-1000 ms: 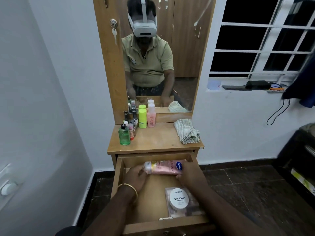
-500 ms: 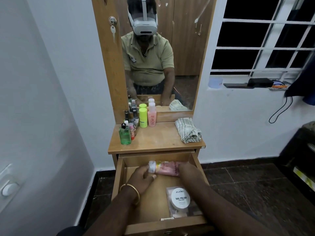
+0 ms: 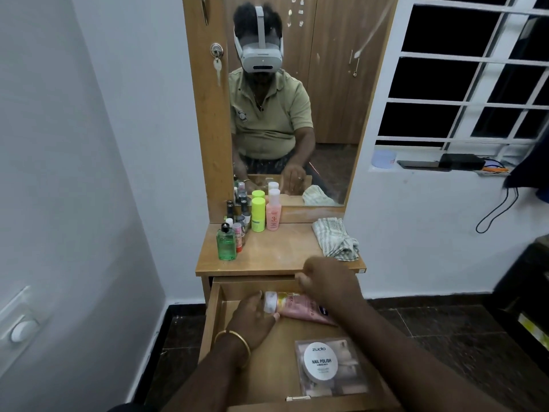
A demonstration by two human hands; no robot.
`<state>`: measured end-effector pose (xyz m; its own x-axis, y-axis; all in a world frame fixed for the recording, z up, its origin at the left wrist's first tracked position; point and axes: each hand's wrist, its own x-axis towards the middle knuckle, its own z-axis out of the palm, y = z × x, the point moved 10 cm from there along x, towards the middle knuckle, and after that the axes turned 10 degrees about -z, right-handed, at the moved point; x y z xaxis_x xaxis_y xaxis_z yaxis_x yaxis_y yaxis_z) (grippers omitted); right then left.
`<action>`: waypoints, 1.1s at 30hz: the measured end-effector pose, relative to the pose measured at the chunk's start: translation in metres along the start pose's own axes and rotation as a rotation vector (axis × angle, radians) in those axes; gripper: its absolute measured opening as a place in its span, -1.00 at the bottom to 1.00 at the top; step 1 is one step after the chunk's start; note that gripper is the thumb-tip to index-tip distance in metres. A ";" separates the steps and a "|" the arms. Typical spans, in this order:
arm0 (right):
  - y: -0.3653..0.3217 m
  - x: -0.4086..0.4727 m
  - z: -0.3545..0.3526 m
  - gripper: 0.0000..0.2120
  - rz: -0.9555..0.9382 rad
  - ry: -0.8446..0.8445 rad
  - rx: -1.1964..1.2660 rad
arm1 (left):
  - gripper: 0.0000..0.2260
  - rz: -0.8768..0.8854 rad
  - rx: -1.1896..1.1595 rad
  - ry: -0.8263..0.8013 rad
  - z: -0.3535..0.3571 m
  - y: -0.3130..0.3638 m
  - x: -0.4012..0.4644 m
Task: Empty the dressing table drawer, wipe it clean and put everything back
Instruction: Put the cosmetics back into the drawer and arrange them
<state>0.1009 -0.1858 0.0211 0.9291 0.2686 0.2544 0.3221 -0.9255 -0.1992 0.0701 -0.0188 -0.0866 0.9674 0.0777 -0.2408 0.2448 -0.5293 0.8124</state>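
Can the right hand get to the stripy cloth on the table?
Probably yes. The right hand is raised at the tabletop's front edge, holding nothing, and the striped cloth lies just beyond it with nothing between them.

Barred window [image 3: 463, 84] — dangling black cable [image 3: 499, 209]
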 end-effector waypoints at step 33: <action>-0.002 -0.007 -0.074 -0.86 -0.025 0.398 0.532 | -0.83 0.174 -0.434 0.170 -0.032 0.016 -0.011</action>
<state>0.0801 -0.2055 0.0897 0.8150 0.0745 0.5747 0.4832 -0.6347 -0.6030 0.0650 -0.0010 -0.0544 0.9843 0.1751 -0.0215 0.0479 -0.1484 0.9878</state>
